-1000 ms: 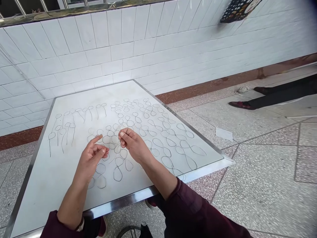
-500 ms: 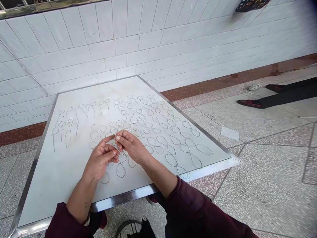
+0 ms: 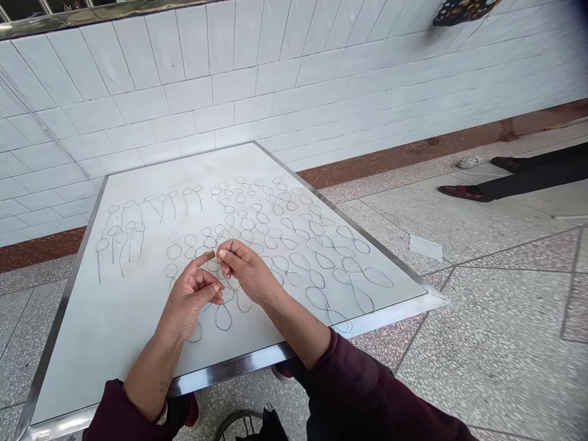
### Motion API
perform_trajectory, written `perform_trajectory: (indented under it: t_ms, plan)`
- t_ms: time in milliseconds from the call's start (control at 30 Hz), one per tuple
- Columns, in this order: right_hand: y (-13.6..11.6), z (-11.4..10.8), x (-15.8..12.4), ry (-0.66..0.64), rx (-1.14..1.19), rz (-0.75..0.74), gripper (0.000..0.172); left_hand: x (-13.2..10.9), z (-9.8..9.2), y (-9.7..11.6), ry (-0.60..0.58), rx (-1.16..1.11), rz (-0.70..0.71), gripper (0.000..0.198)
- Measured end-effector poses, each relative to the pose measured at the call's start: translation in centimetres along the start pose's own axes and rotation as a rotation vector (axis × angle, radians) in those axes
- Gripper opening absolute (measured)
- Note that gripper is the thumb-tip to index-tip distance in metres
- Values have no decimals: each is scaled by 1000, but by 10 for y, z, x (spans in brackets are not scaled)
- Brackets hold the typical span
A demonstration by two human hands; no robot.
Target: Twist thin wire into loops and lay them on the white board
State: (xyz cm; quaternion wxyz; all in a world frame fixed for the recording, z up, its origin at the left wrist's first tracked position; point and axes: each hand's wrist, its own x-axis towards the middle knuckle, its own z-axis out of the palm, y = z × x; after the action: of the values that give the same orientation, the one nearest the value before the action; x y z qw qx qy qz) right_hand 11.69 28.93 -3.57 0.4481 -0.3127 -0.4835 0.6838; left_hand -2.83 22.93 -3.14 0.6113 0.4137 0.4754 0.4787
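Note:
Both hands are raised over the near middle of a white table. My left hand pinches a thin wire between thumb and fingers, its index finger stretched toward the other hand. Just right of it, my right hand is closed in a pinch at the wire's upper part; the fingers hide much of it. Around and beyond the hands lie several figure-eight wire loops, such as a large one below them. Single loops with straight tails lie in rows at the table's left.
The table has a metal edge. A white tiled wall stands behind it. To the right, a person's legs stretch over the speckled floor, near a white paper. A round stool frame shows below the table.
My right hand has shifted very slightly right, and the fingertips of both hands are a little farther apart. The wires on the table lie as before.

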Motion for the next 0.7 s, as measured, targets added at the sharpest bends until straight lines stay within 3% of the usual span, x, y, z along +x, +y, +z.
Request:
perform_trajectory:
  t_ms: [500,700]
  plan:
    - [-8,-15,6,162,65,-67,27,-3,9,-7,-28,59,5,58]
    - [-11,-18,4,123,47,-38,28,-3,-5,2,-149,84,-94,56]
